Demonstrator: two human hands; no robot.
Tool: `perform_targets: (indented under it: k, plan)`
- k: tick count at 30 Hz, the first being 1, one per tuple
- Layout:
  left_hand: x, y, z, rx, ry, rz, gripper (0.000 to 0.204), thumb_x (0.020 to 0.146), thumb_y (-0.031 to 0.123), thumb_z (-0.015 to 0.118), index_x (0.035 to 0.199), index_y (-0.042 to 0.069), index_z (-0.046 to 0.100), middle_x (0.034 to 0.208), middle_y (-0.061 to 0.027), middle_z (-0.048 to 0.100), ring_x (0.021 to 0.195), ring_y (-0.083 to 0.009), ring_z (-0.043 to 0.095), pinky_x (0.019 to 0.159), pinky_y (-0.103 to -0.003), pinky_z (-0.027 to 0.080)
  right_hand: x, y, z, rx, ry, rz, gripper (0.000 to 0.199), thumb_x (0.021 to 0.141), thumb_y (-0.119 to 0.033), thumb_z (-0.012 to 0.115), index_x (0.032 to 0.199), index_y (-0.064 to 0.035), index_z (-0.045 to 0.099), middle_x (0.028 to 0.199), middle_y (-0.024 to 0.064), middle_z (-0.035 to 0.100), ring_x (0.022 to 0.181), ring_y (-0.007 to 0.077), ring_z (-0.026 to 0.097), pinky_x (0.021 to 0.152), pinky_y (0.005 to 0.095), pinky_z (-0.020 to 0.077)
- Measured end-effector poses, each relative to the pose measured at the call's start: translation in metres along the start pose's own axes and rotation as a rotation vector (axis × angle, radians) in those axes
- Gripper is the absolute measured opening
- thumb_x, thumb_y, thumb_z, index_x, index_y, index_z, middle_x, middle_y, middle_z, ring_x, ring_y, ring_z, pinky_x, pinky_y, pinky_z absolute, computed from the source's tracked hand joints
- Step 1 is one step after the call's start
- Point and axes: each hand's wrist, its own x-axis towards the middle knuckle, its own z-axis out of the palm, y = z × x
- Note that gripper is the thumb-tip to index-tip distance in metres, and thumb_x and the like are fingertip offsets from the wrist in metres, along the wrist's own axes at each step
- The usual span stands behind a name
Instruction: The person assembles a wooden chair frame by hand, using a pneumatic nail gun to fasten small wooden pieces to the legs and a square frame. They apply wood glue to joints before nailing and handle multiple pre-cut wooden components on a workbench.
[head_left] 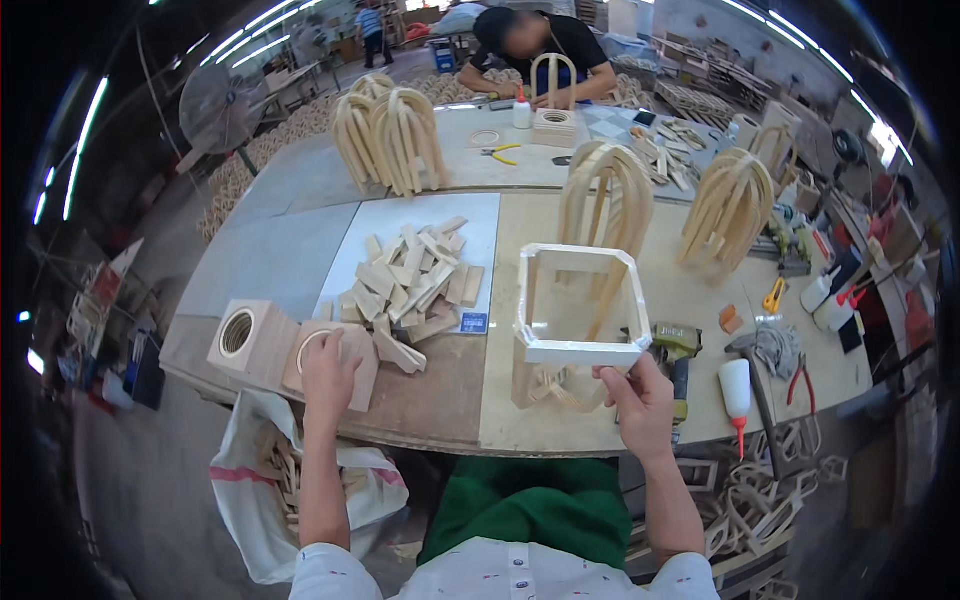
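My left hand rests with bent fingers on a light wooden block at the round opening in its face. Whether a smaller piece lies under the fingertips is hidden. Beside it stands a second wooden block with a ridged round hole. My right hand pinches the near right corner of a light wooden frame with cut corners. The frame's pale rim faces up and its slats reach down toward the table.
Loose wooden strips lie piled beyond the left hand. Arched wooden frames stand farther back. On the right are a nail gun, a glue bottle and a hammer. Another person works across the table. A white sack hangs below.
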Motion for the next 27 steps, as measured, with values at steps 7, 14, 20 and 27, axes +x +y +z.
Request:
perform_targets:
  k: [7,14,20,27]
  plan:
    - [0.002,0.008,0.000,0.045,-0.121,-0.143,0.043,0.078,0.016,0.072,0.117,0.001,0.061,0.104,-0.0194,0.062,0.099,-0.0376,0.060,0.084,-0.045,0.047,0.007,0.013,0.001,0.021,0.072,-0.035,0.016,0.092,-0.014,0.064,0.095,0.0008,0.061,0.071,0.0025,0.059,0.056,0.0059,0.051,0.051,0.0231,0.0425]
    - [0.006,0.009,-0.006,0.053,-0.116,-0.137,0.038,0.077,0.015,0.072,0.111,0.001,0.066,0.094,-0.0173,0.063,0.088,-0.0331,0.061,0.078,-0.043,0.048,0.010,0.022,-0.004,0.019,0.057,-0.057,0.018,0.092,-0.017,0.064,0.095,0.0012,0.060,0.072,0.0029,0.060,0.055,0.0067,0.052,0.050,0.0236,0.0420]
    - [0.006,0.006,-0.003,0.040,-0.139,-0.131,0.037,0.077,0.015,0.072,0.111,0.002,0.066,0.090,-0.0161,0.063,0.084,-0.0325,0.061,0.076,-0.043,0.047,0.003,0.025,-0.004,0.052,0.082,-0.075,0.019,0.093,-0.017,0.064,0.095,0.0016,0.060,0.070,0.0034,0.059,0.054,0.0073,0.051,0.050,0.0242,0.0421]
    - [0.007,0.002,-0.004,0.057,-0.157,-0.121,0.038,0.078,0.016,0.073,0.113,0.004,0.065,0.086,-0.0151,0.062,0.082,-0.0328,0.060,0.074,-0.044,0.047,-0.013,0.030,0.000,0.002,0.102,-0.119,0.015,0.093,-0.013,0.062,0.090,0.0007,0.056,0.065,0.0052,0.054,0.053,0.0080,0.048,0.050,0.0247,0.0395]
